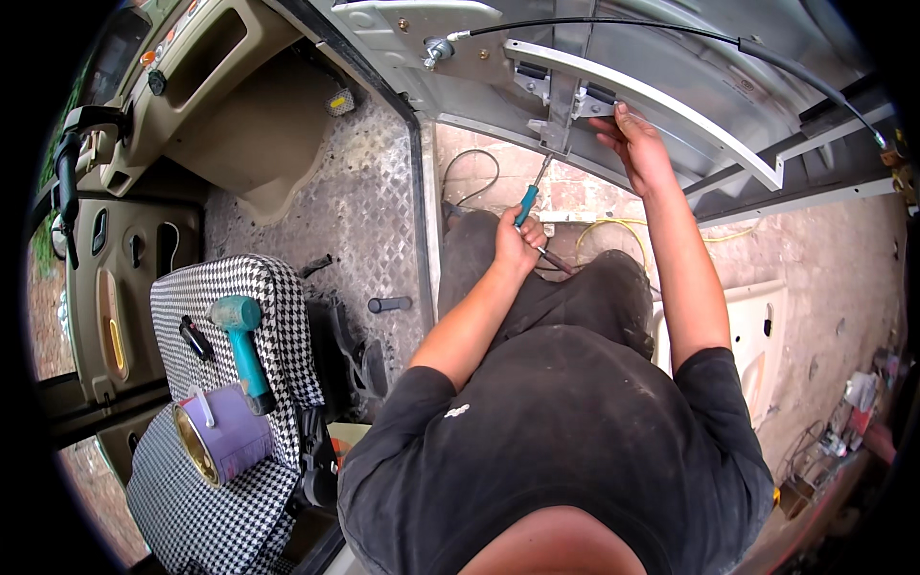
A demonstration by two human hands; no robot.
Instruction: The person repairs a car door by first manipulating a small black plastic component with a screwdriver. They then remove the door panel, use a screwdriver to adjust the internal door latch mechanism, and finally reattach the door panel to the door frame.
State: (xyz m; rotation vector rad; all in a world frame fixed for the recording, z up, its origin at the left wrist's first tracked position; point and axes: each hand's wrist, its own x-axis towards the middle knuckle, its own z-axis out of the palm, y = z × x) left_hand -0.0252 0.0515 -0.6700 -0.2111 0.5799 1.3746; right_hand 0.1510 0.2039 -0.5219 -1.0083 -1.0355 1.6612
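Note:
My left hand (518, 243) is closed around a teal-handled screwdriver (527, 203). Its shaft points up toward the lower end of an upright metal channel in the door (661, 57); whether the tip touches is unclear. From the lower side of the same fist sticks a second tool with a brownish handle (558, 261); its kind is hard to make out. My right hand (636, 149) is raised to the door, thumb and fingers at the edge of a small metal bracket (596, 103) on that channel. A curved light metal rail (661, 84) runs just above this hand.
A black cable (613, 21) arcs across the door. Left, on a checkered seat (153, 489), are a teal hammer (247, 355), a dark object (195, 337) and a purple bucket (244, 436). A cream panel (767, 355) lies right on the paving, near a yellow cord (637, 230).

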